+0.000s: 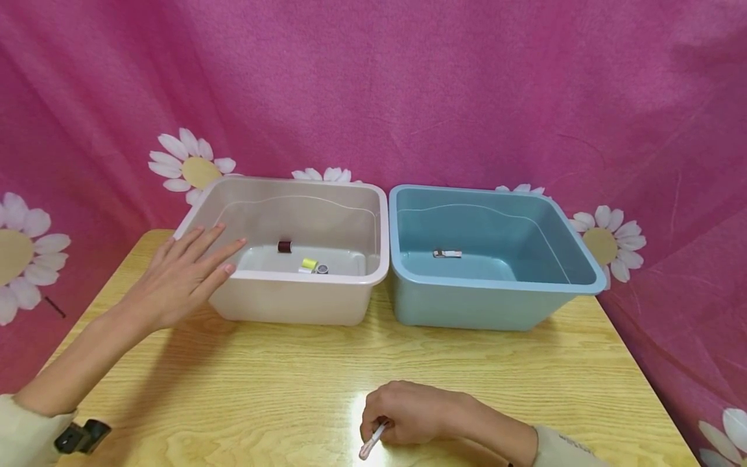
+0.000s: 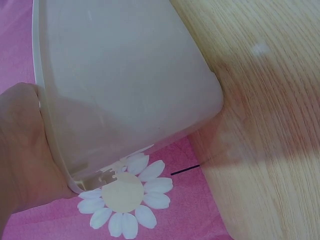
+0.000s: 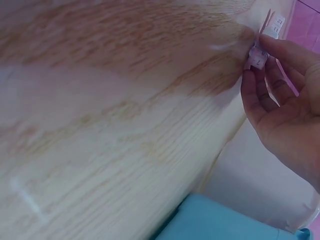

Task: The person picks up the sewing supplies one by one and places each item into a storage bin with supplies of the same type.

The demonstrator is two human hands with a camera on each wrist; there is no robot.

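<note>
My left hand (image 1: 177,279), fingers spread and straight, is at the left front of the beige bin (image 1: 292,301), overlapping its rim in the head view. Near the table's front edge, my right hand (image 1: 414,412) pinches a folded white measuring tape (image 1: 372,443) between thumb and fingers. Printed numbers show on that measuring tape (image 3: 258,59) in the right wrist view. Inside the beige bin lie a dark brown thread spool (image 1: 284,246), a yellow spool (image 1: 309,264) and a small grey-ended round piece (image 1: 323,268).
To the right of the beige bin stands a blue bin (image 1: 461,305), with a small white and brown item (image 1: 447,253) on its floor. Both sit on a wood-grain table (image 1: 292,383). A pink curtain (image 1: 373,91) with daisies hangs behind.
</note>
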